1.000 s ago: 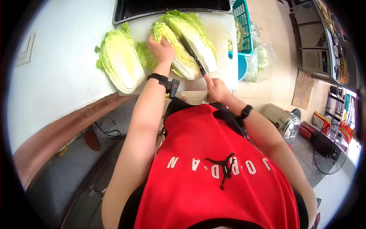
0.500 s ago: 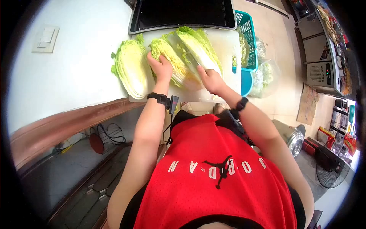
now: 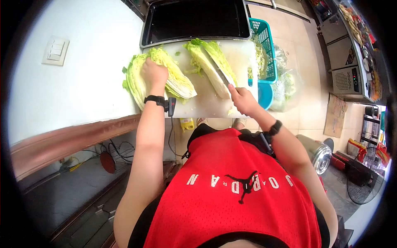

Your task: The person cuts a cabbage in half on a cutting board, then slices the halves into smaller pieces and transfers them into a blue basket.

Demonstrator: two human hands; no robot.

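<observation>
Knife (image 3: 223, 77) lengthwise along cabbage (image 3: 210, 75), no hand steadying it.
Cabbage sits right of centre on board (image 3: 243, 58); unheld, it could roll and the blade skid. My right hand (image 3: 245, 100) is clamped on the knife handle. My left hand (image 3: 155, 73) is over the left pieces (image 3: 180, 82), can't tell if gripping; pressing crooked could push them off the board's near edge.

Knife blade (image 3: 221, 73) apparently metal; tray (image 3: 196, 20) glossy.

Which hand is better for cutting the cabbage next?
Probably the right hand: it holds the knife along the rightmost cabbage. The left hand is over by the other cabbage pieces.
</observation>
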